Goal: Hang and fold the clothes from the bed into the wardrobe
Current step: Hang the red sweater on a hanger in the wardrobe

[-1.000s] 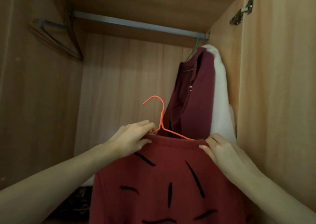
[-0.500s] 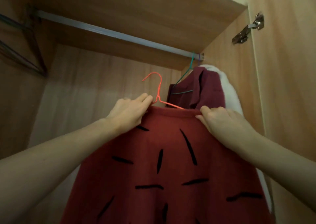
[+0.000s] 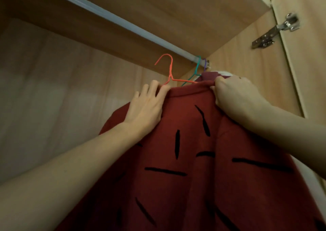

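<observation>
Red garment (image 3: 185,151) hangs below both hands' grip at its collar

left hand (image 3: 147,107): raised, fingers pinching | right hand (image 3: 234,93): raised, grip curled closed | both forearms extended upward

Both hands hold a red sweater (image 3: 194,160) on an orange wire hanger (image 3: 170,72), whose hook sits just below the wardrobe rail (image 3: 123,21). The left hand (image 3: 146,107) grips the collar's left end, and the right hand (image 3: 234,93) pinches its right end beside a green hanger (image 3: 198,66) already on the rail.
</observation>
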